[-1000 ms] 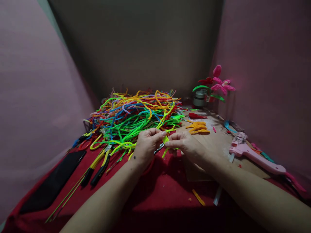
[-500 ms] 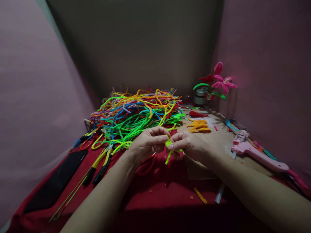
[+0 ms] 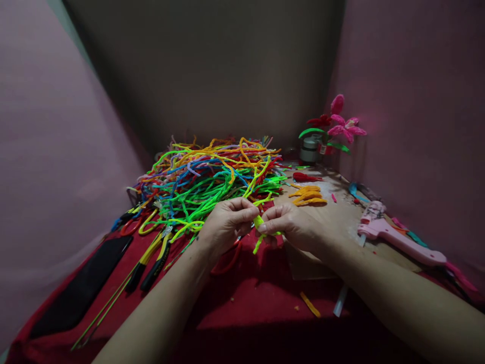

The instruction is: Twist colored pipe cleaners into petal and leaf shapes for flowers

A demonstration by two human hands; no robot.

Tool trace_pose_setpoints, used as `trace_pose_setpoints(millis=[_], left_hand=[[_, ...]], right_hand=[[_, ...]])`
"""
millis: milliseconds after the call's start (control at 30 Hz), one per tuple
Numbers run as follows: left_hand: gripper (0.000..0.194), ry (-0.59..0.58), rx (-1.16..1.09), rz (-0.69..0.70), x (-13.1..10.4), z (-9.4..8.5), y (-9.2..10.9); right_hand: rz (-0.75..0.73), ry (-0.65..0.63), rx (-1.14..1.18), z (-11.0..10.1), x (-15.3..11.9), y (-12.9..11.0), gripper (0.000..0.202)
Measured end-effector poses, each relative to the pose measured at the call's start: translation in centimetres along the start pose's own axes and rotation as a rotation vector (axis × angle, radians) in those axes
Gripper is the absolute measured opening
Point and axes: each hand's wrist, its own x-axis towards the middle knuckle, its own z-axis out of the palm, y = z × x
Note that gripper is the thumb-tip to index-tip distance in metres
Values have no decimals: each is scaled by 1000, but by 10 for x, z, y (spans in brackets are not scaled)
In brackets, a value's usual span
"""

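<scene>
A small piece of bent yellow-green pipe cleaner point(image 3: 258, 222) is pinched between both hands, with loose ends hanging below it. My left hand point(image 3: 229, 222) grips its upper left side between thumb and forefinger. Thumb and fingers of my right hand point(image 3: 284, 223) close on its right side. Under the left hand, the red handle of a pair of scissors point(image 3: 228, 260) shows in part on the red cloth. Just behind the hands lies a large heap of coloured pipe cleaners point(image 3: 212, 177).
Pliers point(image 3: 153, 258), thin wires point(image 3: 106, 308) and a black phone point(image 3: 83, 283) lie at left. On the cardboard point(image 3: 341, 217) at right are orange petal shapes point(image 3: 308, 195), a red one point(image 3: 305, 177) and a pink glue gun point(image 3: 401, 240). A pink flower point(image 3: 346, 126) stands behind.
Both hands keep hold of the yellow-green pipe cleaner, with only a slight shift of the fingers. The whole view has moved a little, so everything sits slightly further left.
</scene>
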Motion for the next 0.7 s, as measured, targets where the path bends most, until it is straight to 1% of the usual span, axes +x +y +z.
trace_pose_setpoints(millis=[133,200,267,333,433,533,600,700], left_hand=[[27,-21,-22,-15,0,-2,3],[25,-21,40,-27,-1,-2,4],[23,0,121,-9,-1,-1,3],[23,57,171,50,-2,3,1],[25,189,212,152,-3,12,-4],[26,294,271,231,-2,18,-9],[26,303,302,231,-1,19,-9],[26,244,338,181,3,13,-6]], right_hand=[[-12,43,-12,0,1,1,18],[-15,51,-13,-1,1,1,19],[-5,51,-24,0,2,1,19],[12,51,-33,1,2,0,20],[23,65,-29,4,2,0,23],[26,104,4,7,2,1,23],[26,144,28,8,2,2,22],[-12,183,55,5,5,3,22]])
